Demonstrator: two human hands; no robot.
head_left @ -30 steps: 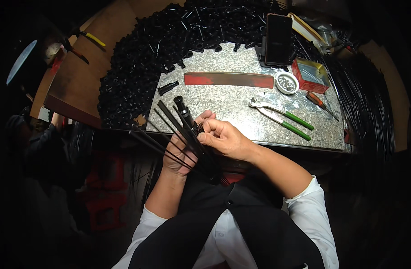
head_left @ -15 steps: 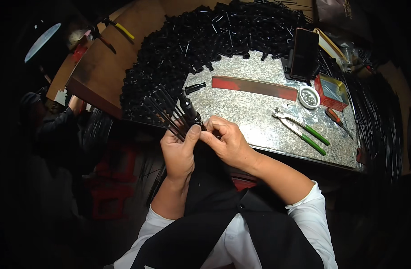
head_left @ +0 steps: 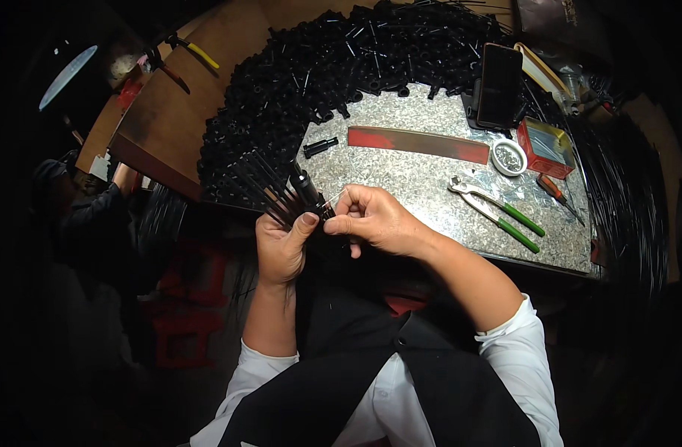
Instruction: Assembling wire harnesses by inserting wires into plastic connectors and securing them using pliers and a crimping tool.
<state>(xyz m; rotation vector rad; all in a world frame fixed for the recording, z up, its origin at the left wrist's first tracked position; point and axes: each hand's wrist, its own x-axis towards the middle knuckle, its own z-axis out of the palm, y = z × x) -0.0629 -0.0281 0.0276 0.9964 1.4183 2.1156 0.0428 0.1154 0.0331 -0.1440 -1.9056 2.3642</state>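
My left hand [head_left: 278, 252] is closed around a bundle of thin black rods [head_left: 257, 188] that fan out up and to the left. Its thumb presses a black tubular part [head_left: 305, 186], tilted with its top toward the pile. Right beside that part, my right hand [head_left: 384, 223] is closed, thumb and forefinger at the part's lower end. A thin shiny wire or pin [head_left: 333, 200] runs between its fingers and the part. Another black tubular part [head_left: 320, 147] lies alone on the speckled tabletop [head_left: 400, 197].
A large pile of black tubular parts [head_left: 281, 82] covers the back. Around the tabletop lie a red-and-brown strip [head_left: 419, 144], green-handled pincers [head_left: 497, 212], a small white bowl [head_left: 509, 158], a red box [head_left: 546, 149], a screwdriver [head_left: 558, 197] and a phone [head_left: 499, 86]. A co-worker's arm [head_left: 106, 197] shows far left.
My left hand has shifted slightly left with the rods and part. The right hand's fingers have drawn up and opened out somewhat beside the part, and the thin shiny wire or pin shows more clearly.
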